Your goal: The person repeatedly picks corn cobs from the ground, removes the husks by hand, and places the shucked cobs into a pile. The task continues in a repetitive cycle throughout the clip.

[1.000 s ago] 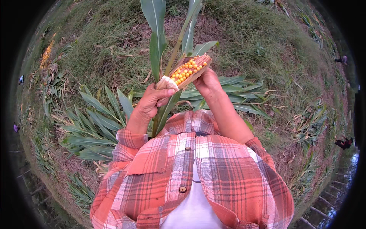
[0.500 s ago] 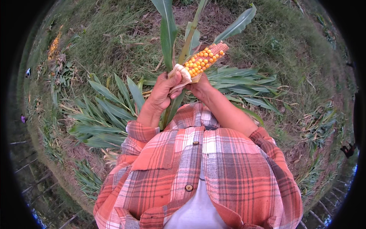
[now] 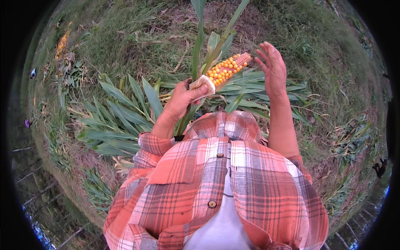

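My left hand (image 3: 180,100) is closed round the base of a corn cob (image 3: 223,71) and its peeled-back pale husk (image 3: 198,82), against a green stalk (image 3: 219,41) with long leaves. The cob has yellow kernels and a barer, reddish tip pointing up and to the right. My right hand (image 3: 271,68) is raised to the right of the cob, apart from it, with fingers apart and nothing in them.
Cut green stalks and leaves (image 3: 116,121) lie behind and beside my hands on dry grass (image 3: 283,25). A pile of yellow corn (image 3: 62,43) is at the far left. Small dark figures (image 3: 378,166), too small to make out, are at the right rim.
My right hand has let go of the cob and risen to the right, fingers opening. My left hand still holds the cob, which has shifted slightly right in the picture.
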`<state>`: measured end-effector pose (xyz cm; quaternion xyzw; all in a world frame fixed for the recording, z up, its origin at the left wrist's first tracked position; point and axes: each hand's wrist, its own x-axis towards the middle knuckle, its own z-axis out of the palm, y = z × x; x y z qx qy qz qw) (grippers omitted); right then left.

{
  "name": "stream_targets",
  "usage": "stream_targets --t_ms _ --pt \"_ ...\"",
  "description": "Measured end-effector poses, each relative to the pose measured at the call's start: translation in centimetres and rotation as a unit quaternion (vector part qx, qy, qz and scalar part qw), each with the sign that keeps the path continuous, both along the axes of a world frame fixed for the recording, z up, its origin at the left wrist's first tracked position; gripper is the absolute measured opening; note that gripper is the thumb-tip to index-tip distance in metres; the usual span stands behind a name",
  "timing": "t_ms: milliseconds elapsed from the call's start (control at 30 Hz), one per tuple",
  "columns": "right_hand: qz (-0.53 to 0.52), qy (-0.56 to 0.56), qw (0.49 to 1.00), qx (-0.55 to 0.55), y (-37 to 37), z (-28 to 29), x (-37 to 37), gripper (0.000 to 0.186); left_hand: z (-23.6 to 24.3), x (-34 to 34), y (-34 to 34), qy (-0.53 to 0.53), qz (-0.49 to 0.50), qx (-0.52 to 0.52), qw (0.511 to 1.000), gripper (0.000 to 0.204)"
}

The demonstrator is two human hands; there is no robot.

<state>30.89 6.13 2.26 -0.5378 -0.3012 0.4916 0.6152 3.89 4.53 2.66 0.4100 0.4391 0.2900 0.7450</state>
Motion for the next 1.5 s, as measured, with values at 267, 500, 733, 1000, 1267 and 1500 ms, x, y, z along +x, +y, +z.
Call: stream_targets --t_ms 267,500,733,1000,1267,1500 --pt "0.211 -0.023 0.977 -0.024 -0.8 1.7 -5.7 0.046 -1.1 -0.6 -0.6 0.039 0.078 0.041 0.995 0.025" --pt "0.142 -0.225 0.942 0.203 -2.3 1.0 -10.1 0.039 -1.1 -0.1 0.5 0.047 0.252 0.044 0.965 0.027" --pt "0.034 0.136 0.99 -0.014 0.4 -1.3 -8.5 0.041 -2.5 -7.2 -0.8 0.121 0.371 0.09 0.916 0.028" --pt "0.063 0.336 0.889 -0.305 0.2 -14.3 0.0 0.027 -7.0 -22.4 -21.3 0.532 0.575 0.021 0.621 0.043" --pt "0.126 0.356 0.796 -0.473 -10.9 -30.4 15.5 0.032 -18.6 -18.4 -46.0 0.563 0.44 -0.429 0.553 0.117" --pt "0.009 0.176 0.81 -0.56 -7.5 -33.3 11.5 0.044 -31.6 -14.5 -42.9 0.183 0.548 -0.228 0.783 0.035"
